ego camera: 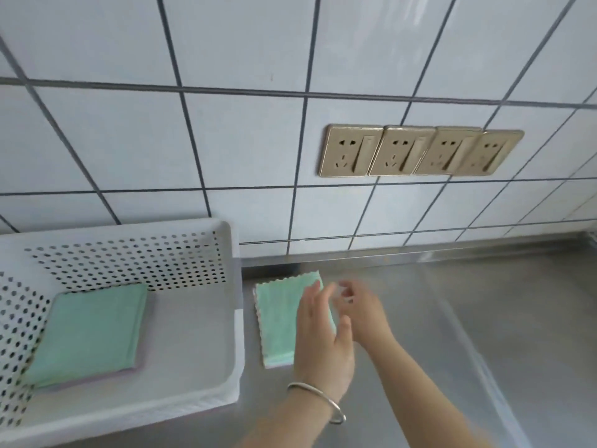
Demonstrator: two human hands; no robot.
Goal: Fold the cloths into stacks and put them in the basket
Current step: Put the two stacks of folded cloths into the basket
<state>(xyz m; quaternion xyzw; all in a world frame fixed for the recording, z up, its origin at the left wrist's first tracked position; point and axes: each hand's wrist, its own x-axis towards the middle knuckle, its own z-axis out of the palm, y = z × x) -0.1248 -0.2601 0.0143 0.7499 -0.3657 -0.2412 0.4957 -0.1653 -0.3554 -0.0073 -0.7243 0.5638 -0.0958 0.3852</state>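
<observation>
A folded green cloth [279, 321] with a scalloped pale edge lies on the steel counter, just right of the white perforated basket [193, 405]. Inside the basket a folded green cloth [90, 334] rests on a pale lilac one near the left wall. My left hand [321, 344], a silver bangle on its wrist, hovers over the right edge of the counter cloth, fingers spread and holding nothing. My right hand [361, 308] is blurred just beyond and to the right of it, fingers loosely apart, also holding nothing that I can see.
The steel counter [484, 334] stretches to the right and toward me. A white tiled wall stands behind it, with a row of gold sockets [416, 151] above the counter. The basket fills the left side.
</observation>
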